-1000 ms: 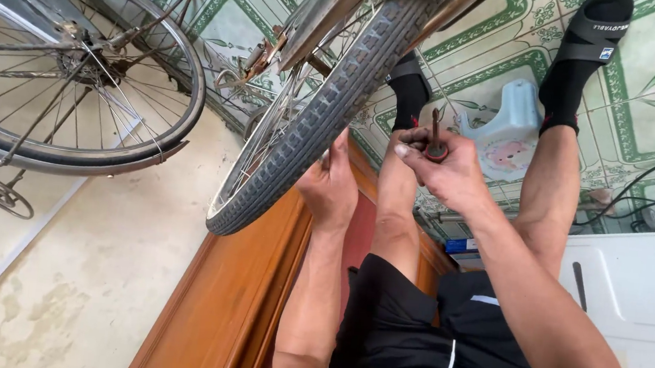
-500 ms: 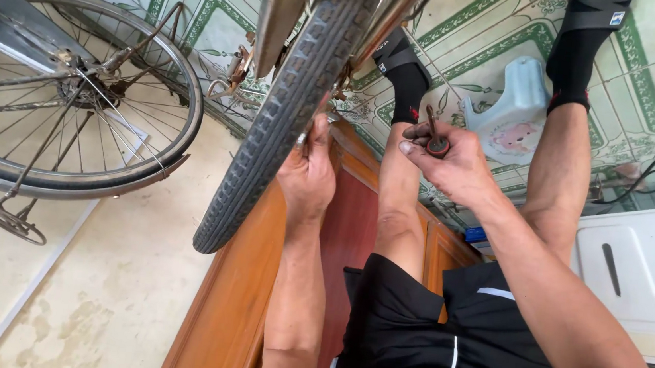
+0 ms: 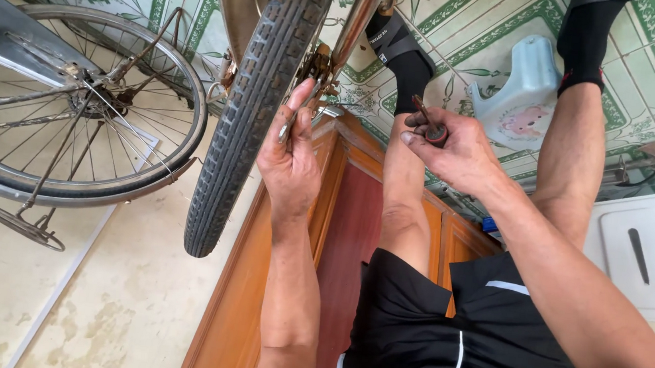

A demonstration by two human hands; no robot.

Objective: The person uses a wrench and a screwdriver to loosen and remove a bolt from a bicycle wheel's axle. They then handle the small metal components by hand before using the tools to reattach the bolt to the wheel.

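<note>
A bicycle wheel with a black ribbed tyre (image 3: 260,97) hangs in front of me. My left hand (image 3: 291,164) reaches up beside the tyre and grips a thin silvery metal tool (image 3: 286,128), whose tip is near the rusty axle fittings (image 3: 316,67). My right hand (image 3: 452,150) is to the right, apart from the wheel, pinching a small screwdriver with a dark red handle (image 3: 429,123). My legs in black shorts (image 3: 441,339) and black socks stretch out under the hands.
A second spoked bicycle wheel (image 3: 70,115) stands at the left. A varnished wooden panel (image 3: 235,311) lies under my legs. A pale blue plastic stool (image 3: 517,90) rests on patterned tiles, a white box (image 3: 650,247) sits at the right, and black cables run at the far right.
My left hand has slid up along the tyre toward the axle. My right hand with the screwdriver has drawn away to the right. The view has moved closer.
</note>
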